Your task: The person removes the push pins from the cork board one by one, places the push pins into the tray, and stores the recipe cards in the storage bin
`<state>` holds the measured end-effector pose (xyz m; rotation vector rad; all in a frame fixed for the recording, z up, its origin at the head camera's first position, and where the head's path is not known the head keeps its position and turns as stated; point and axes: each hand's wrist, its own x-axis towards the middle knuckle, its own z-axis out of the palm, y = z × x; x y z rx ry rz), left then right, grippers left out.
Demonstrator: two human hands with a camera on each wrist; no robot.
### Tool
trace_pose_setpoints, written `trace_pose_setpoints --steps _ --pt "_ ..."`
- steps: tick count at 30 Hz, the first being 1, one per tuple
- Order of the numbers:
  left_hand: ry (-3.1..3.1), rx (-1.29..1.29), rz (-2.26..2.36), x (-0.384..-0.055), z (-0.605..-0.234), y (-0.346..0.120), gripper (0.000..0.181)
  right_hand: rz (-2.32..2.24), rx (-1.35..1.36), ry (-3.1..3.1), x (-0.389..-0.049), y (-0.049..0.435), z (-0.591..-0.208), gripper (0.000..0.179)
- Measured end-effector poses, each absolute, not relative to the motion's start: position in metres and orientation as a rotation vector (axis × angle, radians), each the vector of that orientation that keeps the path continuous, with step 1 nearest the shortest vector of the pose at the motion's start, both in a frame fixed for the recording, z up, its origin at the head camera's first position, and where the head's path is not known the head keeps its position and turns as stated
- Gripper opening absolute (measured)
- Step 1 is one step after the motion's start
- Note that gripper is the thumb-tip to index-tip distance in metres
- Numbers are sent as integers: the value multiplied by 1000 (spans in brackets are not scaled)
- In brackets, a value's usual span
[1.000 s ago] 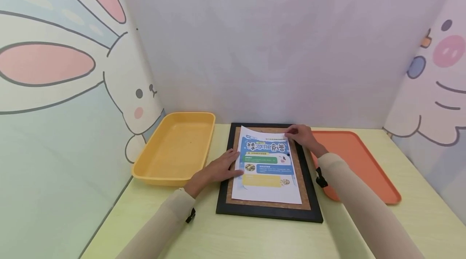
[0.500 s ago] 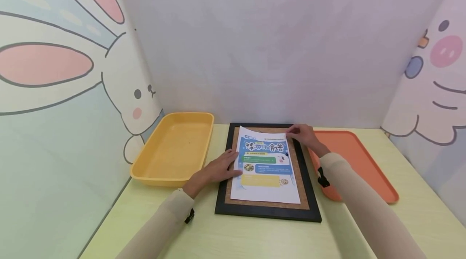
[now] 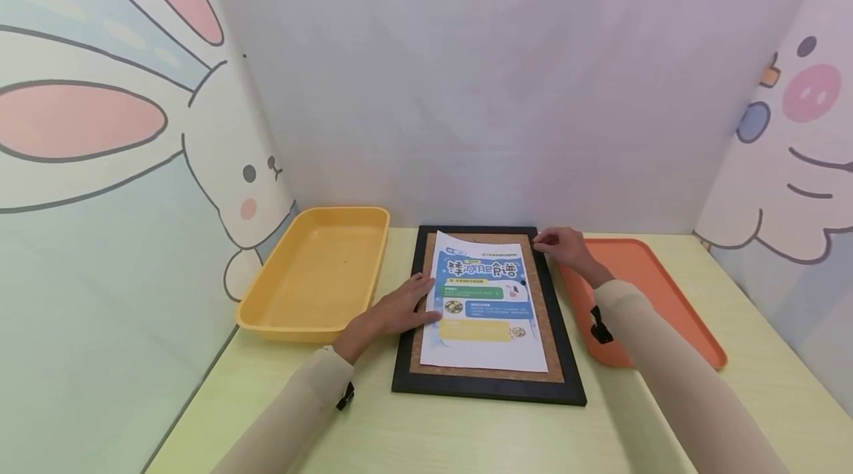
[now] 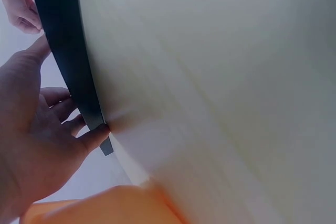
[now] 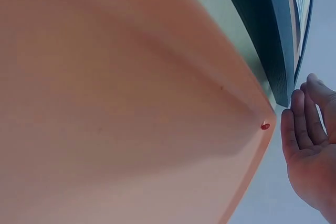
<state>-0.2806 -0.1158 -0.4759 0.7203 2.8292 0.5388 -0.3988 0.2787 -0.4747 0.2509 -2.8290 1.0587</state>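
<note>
A printed paper poster [image 3: 489,352] lies on a cork board [image 3: 556,363] with a black frame. A small black round pin [image 3: 523,282] sits near its right edge, and its top left corner lifts slightly. My left hand [image 3: 397,307] rests over the frame's left side, with spread fingertips on the poster's left margin. The left wrist view shows it against the black frame edge [image 4: 65,40]. My right hand [image 3: 565,248] is at the board's top right corner, off the paper. In the right wrist view its fingers [image 5: 300,124] bend loosely beside the thumb, with nothing visible between them.
A yellow tray [image 3: 313,329] stands left of the board. An orange tray [image 3: 656,289] lies close on the right, under my right forearm. A small red piece [image 5: 265,125] lies in its corner. A pale wall [image 3: 466,126] rises behind.
My right hand has let go of the poster's top right corner and moved slightly right, onto the frame's corner area. The left hand stays in place on the poster's left edge.
</note>
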Motion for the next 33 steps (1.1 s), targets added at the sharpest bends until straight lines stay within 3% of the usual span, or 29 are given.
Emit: trace_pose_setpoints --steps 33 --pt "2818 733 559 -282 -477 -117 88 1012 297 -2814 -390 316 -478 21"
